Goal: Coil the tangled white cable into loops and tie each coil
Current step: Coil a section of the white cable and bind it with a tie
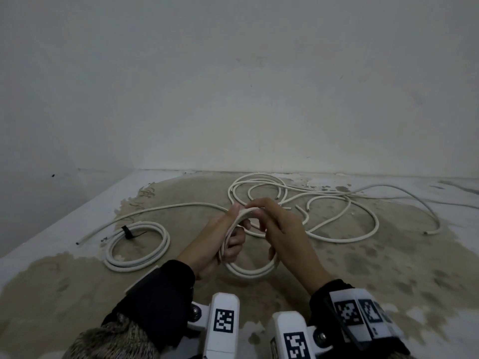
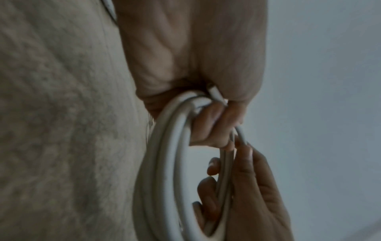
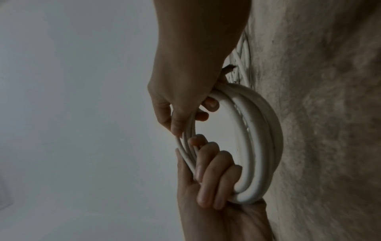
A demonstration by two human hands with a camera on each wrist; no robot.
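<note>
On a stained, patchy concrete floor [image 1: 77, 275] below a pale wall [image 1: 233, 73], loose lengths of tangled white cable [image 1: 342, 211] sprawl from twelve to two o'clock of the person's hands, while a finished coil [image 1: 137, 246], bound with a dark tie [image 1: 127, 232], lies flat at nine o'clock, well apart from the work. Between them, lifted off the floor, a new coil [image 1: 252, 270] of several turns stands roughly on edge, its long axis running from near the body out toward twelve o'clock. The left hand [image 1: 228, 242] grips the coil's left side, fingers curled round the bundled turns, thumb lying along the top. The right hand [image 1: 282, 229] arches over the far end, its fingers [image 3: 179, 124] pinching the strands where they meet the left thumb; the wrist views show both sets of fingers wrapped about the same bundle, almost touching. The coming move likely turns on this: the untied coil sits directly within both hands, the right nearer the far, loose end, so that hand seems best placed to gather further slack or bind the turns while the left keeps them stacked. No tie for this coil is visible in either hand.
</note>
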